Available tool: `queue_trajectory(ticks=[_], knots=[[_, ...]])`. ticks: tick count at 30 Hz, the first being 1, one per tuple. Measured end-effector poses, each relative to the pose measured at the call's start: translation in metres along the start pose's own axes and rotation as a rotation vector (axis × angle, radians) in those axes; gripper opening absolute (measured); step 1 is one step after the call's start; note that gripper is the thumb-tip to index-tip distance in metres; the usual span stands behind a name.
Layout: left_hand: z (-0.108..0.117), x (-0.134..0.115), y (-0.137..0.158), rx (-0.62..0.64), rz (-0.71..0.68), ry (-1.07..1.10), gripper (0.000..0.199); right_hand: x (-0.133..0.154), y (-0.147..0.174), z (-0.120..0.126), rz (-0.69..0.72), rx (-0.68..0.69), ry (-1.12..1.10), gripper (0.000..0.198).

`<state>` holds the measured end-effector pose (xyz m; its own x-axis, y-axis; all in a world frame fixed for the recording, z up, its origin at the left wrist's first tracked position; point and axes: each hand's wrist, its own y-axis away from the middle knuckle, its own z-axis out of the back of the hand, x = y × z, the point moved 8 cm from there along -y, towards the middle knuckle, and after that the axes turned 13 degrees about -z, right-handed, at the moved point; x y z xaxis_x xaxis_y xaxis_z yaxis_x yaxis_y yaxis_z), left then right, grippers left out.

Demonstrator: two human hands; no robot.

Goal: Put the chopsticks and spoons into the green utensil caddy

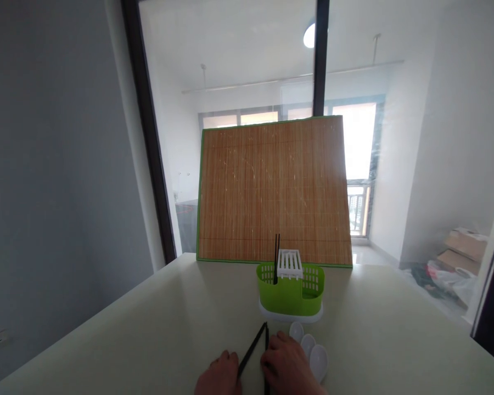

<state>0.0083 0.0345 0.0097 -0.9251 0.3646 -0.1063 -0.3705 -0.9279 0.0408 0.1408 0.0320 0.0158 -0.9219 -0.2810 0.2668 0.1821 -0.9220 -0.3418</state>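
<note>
My left hand (pixel 221 374) is closed around a black chopstick (pixel 252 351), which slants up and to the right; whether there is more than one stick I cannot tell. Beside it, my right hand (pixel 288 362) grips another dark chopstick (pixel 267 336) that points away from me. The far tips of the two meet just in front of a green utensil holder (pixel 284 299). Against my right hand's outer side lie three white spoons (pixel 319 359), bowls showing, handles hidden. A pair of thin dark chopsticks (pixel 276 258) stands upright in the holder's left compartment.
The holder has a white slotted rack (pixel 290 263) in its middle and a white base (pixel 290 318). Behind it, a bamboo mat (pixel 271 192) with green edging leans upright at the far edge of the white table (pixel 148 334). Glass panels with dark frames rise beyond.
</note>
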Motion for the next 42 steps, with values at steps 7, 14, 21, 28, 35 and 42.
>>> queue_trajectory(ticks=[7, 14, 21, 28, 35, 42], knots=[[0.008, 0.009, -0.013, -0.009, 0.022, -0.117, 0.043, -0.002, -0.003, 0.001, -0.015, -0.015, 0.058, 0.008], [0.015, 0.025, -0.017, -0.069, -0.073, -0.087, 0.037, -0.007, -0.004, -0.004, -0.026, -0.012, 0.05, 0.009], [0.052, 0.03, -0.025, -0.212, -0.199, 0.442, 0.017, -0.006, -0.005, 0.005, -0.075, 0.031, -0.129, 0.021], [0.077, 0.0, -0.022, -0.342, -0.412, 0.978, 0.021, 0.022, -0.018, -0.003, -0.148, 0.137, -0.452, 0.033], [0.053, -0.003, -0.012, -0.273, -0.464, 1.057, 0.025, 0.038, -0.022, -0.011, 0.005, 0.073, -0.378, 0.014], [0.07, 0.004, -0.006, -0.318, -0.411, 0.903, 0.024, 0.037, -0.016, -0.019, -0.002, 0.081, -0.302, 0.009]])
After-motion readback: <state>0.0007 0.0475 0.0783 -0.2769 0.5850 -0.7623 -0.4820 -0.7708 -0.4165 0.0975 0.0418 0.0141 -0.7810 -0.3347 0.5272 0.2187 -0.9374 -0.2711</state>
